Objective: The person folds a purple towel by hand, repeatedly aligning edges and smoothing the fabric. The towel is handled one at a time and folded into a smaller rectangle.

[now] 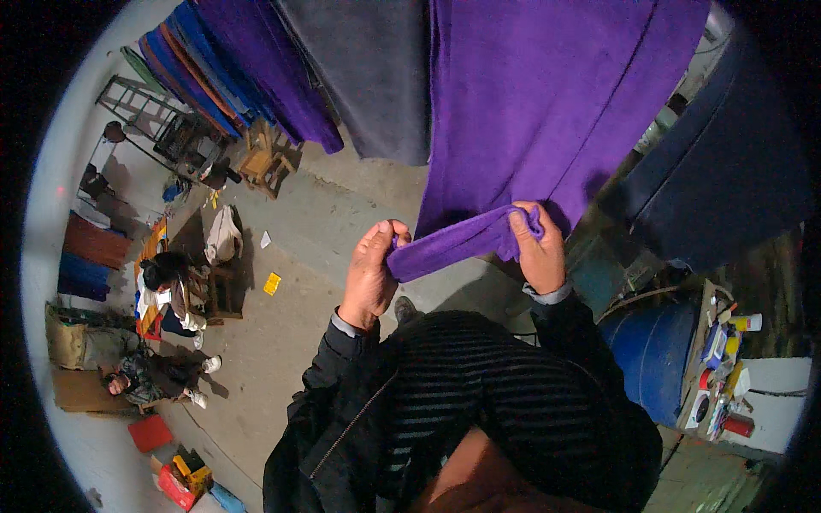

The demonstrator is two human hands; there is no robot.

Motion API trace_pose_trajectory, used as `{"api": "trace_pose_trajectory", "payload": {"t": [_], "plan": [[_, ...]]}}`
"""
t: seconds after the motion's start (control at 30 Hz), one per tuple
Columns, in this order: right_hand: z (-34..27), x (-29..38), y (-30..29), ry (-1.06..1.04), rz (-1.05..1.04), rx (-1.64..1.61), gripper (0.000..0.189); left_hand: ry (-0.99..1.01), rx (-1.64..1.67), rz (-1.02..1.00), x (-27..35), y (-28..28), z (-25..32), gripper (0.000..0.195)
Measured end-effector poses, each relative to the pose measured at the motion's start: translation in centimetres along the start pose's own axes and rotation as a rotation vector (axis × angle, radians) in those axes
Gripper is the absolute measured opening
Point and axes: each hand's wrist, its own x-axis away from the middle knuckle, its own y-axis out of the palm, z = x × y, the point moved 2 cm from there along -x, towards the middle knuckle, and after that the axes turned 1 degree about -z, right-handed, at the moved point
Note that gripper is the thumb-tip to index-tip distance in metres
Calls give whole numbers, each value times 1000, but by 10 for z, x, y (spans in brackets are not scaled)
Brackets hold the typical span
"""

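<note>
A wide purple fabric panel (pixel 532 96) hangs in front of me from beyond the top of the view. Its lower edge is turned up into a flat band (pixel 455 247) stretched between my two hands. My left hand (pixel 375 272) pinches the band's left end between thumb and fingers. At the right end, my right hand (pixel 540 247) grips a bunched part of the cloth, thumb on top. Left of the purple panel hangs a grey fabric panel (pixel 375 77). To the right is a dark navy one (pixel 725 154).
A blue barrel (pixel 651 359) stands at my right beside a cluttered board (pixel 693 359). Further left are a wooden stool (pixel 264 163), a person seated at a table (pixel 170 276) and another seated person (pixel 151 378). More hanging cloths (pixel 205 64) line the upper left.
</note>
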Motion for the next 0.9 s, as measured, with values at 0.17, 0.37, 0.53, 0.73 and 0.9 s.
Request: {"api": "trace_pose_trajectory", "payload": {"t": [0.17, 0.37, 0.53, 0.73, 0.9], "plan": [[-1, -8, 13, -80, 14, 5, 21, 75, -72, 7, -4, -11, 10, 36], [-20, -10, 53, -514, -459, 119, 35, 434, -1117, -227, 5, 15, 15, 88], [-35, -5, 68, -742, -542, 110, 40, 210, -1025, -353, -2, 24, 6, 78], [-28, -28, 39, -505, -177, 127, 28, 89, -735, -29, -15, -5, -2, 33], [-25, -34, 20, -234, -60, 149, 24, 373, -743, 180, -23, -11, 12, 35]]}}
